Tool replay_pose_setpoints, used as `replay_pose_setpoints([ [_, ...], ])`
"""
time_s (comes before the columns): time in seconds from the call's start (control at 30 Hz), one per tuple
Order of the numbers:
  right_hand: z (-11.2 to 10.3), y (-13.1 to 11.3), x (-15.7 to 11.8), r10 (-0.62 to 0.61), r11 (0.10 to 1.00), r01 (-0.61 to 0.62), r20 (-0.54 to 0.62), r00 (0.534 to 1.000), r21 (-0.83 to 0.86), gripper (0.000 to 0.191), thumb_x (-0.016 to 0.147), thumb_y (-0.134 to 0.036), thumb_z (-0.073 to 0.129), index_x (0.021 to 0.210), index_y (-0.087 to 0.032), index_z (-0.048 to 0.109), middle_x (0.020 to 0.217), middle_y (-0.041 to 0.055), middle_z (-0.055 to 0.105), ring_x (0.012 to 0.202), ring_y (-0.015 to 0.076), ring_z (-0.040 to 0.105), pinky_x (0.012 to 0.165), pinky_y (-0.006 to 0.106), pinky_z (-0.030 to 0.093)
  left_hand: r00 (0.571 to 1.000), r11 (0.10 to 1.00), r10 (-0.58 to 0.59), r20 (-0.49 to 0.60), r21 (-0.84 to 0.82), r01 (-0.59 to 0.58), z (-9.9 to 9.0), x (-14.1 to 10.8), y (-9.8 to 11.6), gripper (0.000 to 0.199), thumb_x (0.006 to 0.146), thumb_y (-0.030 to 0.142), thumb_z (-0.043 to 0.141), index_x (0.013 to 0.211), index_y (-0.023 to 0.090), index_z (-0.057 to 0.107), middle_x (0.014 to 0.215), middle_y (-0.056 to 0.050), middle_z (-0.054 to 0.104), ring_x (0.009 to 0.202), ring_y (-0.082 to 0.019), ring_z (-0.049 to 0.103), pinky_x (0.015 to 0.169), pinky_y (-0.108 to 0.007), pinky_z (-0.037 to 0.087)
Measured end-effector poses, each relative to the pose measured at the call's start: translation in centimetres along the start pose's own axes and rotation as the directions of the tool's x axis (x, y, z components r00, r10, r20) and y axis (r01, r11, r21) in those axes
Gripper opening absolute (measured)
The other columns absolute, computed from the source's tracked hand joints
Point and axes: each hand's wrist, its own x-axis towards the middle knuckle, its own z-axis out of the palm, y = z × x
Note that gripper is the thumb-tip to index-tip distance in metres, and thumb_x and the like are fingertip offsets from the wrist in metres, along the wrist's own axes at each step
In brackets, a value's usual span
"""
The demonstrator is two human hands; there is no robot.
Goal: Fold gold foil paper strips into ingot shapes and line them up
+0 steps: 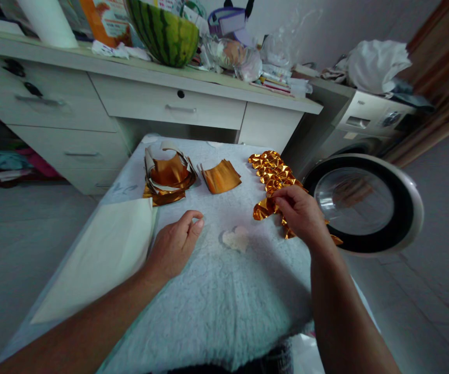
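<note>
My right hand (300, 210) pinches a folded gold foil piece (263, 209) at the near left edge of a pile of folded gold foil pieces (273, 169). My left hand (177, 241) rests on the cloth-covered table (208, 301), fingers curled and thumb against the index finger, with nothing visible in it. A short stack of gold foil sheets (223, 176) lies beyond it. Farther left stands a curled bundle of gold sheets (169, 171) with pale paper around it. Between my hands a pale heart-shaped patch (236, 239) shows on the cloth.
White paper (99, 259) lies along the table's left side. A washing machine with its round door (364, 202) open stands at the right. Behind, a white counter (208, 83) with drawers holds a cut watermelon (165, 34), plastic bags and a paper roll (47, 21).
</note>
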Motion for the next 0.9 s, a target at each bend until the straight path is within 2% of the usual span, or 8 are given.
replay_pose_setpoints([
  [0.17, -3.0, 3.1, -1.3, 0.127, 0.989, -0.133, -0.075, 0.989, -0.072, 0.022, 0.081, -0.029, 0.052, 0.091, -0.019, 0.069, 0.076, 0.0045, 0.065, 0.066, 0.0171, 0.056, 0.064, 0.030, 0.042, 1.000, 1.000, -0.002, 0.015, 0.023, 0.002, 0.1, 0.1, -0.1, 0.039, 0.097, 0.046, 0.030, 0.110, 0.021, 0.056, 0.067, 0.003, 0.061, 0.062, -0.019, 0.062, 0.059, -0.028, 0.038],
  [0.33, -4.7, 4.7, -2.0, 0.242, 0.961, -0.254, -0.111, 0.964, -0.112, 0.026, 0.077, -0.032, 0.052, 0.088, -0.017, 0.069, 0.069, 0.0038, 0.063, 0.059, 0.0162, 0.052, 0.059, 0.029, 0.040, 1.000, 0.999, 0.003, 0.016, 0.033, -0.003, 0.2, 0.2, -0.2, 0.038, 0.096, 0.046, 0.031, 0.110, 0.021, 0.056, 0.065, 0.004, 0.060, 0.065, -0.019, 0.063, 0.062, -0.028, 0.039],
  [0.57, -5.0, 5.6, -2.1, 0.253, 0.923, -0.272, -0.104, 0.962, -0.272, 0.027, 0.074, -0.030, 0.049, 0.085, -0.016, 0.071, 0.067, 0.0048, 0.063, 0.060, 0.0176, 0.054, 0.059, 0.029, 0.038, 0.999, 0.999, -0.010, 0.030, 0.036, 0.009, 0.2, 0.1, -0.1, 0.039, 0.096, 0.048, 0.031, 0.109, 0.021, 0.057, 0.065, 0.004, 0.060, 0.064, -0.020, 0.063, 0.061, -0.029, 0.040],
  [0.9, -5.0, 6.3, -2.1, 0.290, 0.881, -0.295, -0.070, 0.954, -0.370, 0.025, 0.074, -0.027, 0.049, 0.084, -0.019, 0.071, 0.071, 0.0058, 0.065, 0.063, 0.0196, 0.056, 0.060, 0.031, 0.039, 0.999, 0.999, -0.011, 0.042, 0.043, 0.009, 0.1, 0.1, 0.0, 0.037, 0.096, 0.047, 0.032, 0.109, 0.022, 0.056, 0.069, 0.003, 0.063, 0.068, -0.020, 0.065, 0.064, -0.029, 0.042],
])
